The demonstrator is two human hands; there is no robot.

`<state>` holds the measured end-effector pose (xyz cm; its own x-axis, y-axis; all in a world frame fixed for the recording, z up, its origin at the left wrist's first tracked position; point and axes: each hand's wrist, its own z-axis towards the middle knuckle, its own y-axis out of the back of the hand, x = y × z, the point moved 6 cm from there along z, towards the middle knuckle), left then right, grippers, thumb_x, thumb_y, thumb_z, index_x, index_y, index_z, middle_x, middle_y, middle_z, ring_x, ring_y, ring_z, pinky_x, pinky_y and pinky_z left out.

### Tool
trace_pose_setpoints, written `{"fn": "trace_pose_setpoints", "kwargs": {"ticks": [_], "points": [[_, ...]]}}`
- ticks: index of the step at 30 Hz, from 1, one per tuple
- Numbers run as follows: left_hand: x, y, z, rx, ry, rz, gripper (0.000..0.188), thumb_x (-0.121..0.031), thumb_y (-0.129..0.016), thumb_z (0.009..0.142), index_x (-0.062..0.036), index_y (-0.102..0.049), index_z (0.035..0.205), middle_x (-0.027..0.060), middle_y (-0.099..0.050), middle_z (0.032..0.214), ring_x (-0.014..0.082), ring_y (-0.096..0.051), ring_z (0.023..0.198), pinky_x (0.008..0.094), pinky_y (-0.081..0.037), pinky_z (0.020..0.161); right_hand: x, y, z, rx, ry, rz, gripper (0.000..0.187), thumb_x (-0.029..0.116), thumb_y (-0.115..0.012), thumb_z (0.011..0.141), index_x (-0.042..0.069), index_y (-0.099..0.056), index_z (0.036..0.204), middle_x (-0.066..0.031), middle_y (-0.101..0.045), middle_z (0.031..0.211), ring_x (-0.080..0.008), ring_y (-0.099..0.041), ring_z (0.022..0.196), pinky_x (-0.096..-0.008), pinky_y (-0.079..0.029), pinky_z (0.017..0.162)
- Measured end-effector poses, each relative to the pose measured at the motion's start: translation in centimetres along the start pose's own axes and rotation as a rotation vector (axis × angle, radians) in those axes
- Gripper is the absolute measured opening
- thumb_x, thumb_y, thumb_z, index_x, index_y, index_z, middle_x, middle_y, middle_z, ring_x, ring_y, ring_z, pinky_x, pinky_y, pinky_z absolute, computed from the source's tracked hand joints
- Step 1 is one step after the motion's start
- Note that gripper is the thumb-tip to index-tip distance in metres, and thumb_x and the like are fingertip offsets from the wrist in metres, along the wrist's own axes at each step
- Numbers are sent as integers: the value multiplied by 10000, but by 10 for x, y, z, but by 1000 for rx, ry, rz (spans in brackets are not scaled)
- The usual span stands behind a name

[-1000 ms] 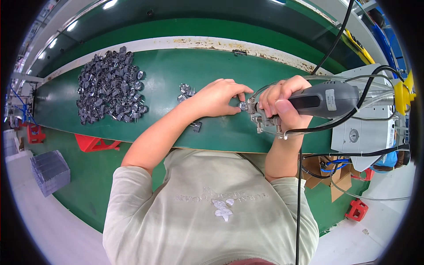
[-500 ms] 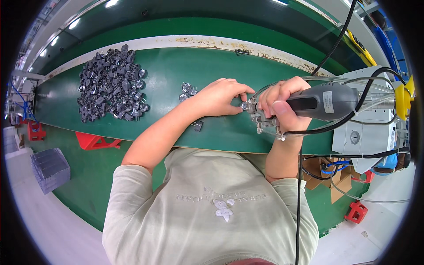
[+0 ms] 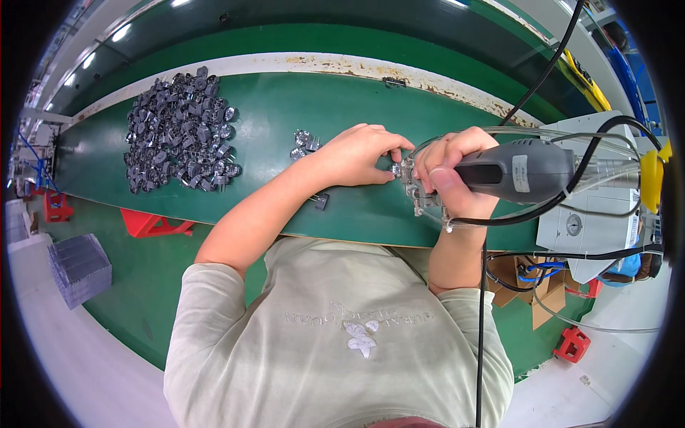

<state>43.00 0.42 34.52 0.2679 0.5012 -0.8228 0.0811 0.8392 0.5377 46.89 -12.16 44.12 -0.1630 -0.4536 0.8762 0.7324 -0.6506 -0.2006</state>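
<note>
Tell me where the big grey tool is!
In the head view, the grey tool is right of centre, gripped in the person's right hand, with the left hand just left of it.

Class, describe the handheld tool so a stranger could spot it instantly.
Find the green table, then the right hand near its right end. It grips the grey tool: rounded, with a black inset, unlike the boxy pale machine beyond it.

Part (image 3: pixel 397 170) between hands (image 3: pixel 359 155) too small to identify, loose pieces (image 3: pixel 302 138) partly hidden by forearm (image 3: pixel 260 207), black cable (image 3: pixel 481 357) cut off below
</note>
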Motion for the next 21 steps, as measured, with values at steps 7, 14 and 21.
{"fn": "trace_pose_setpoints", "kwargs": {"ticks": [7,14,21], "points": [[-1,-3,0,-70,-85,103,270,-134,-778,705,-120,-681,956,81,-705,884,318,-667,865,420,-530,782,-13,4,-9,53,-18,-161,239,51,-711,861,56,-476,818,-56,-543,633,-159,-521,506,-346,-496,550],[-8,-3,-3,42,17,135,469,-163,-775,710,-95,-673,1162,36,-710,998,256,-656,1020,398,-484,913,5,-1,0,-13,-52,137,262,-31,-727,811,26,-510,946,-98,-585,723,-172,-577,618,-327,-514,610],[1,50,15,118,90,323,494,-149,-751,732,-76,-671,1214,74,-741,981,290,-693,953,428,-549,829,36,16,6,64,135,276,355,173,-789,864,29,-506,1023,-91,-562,716,-207,-571,595,-374,-518,627]]}}
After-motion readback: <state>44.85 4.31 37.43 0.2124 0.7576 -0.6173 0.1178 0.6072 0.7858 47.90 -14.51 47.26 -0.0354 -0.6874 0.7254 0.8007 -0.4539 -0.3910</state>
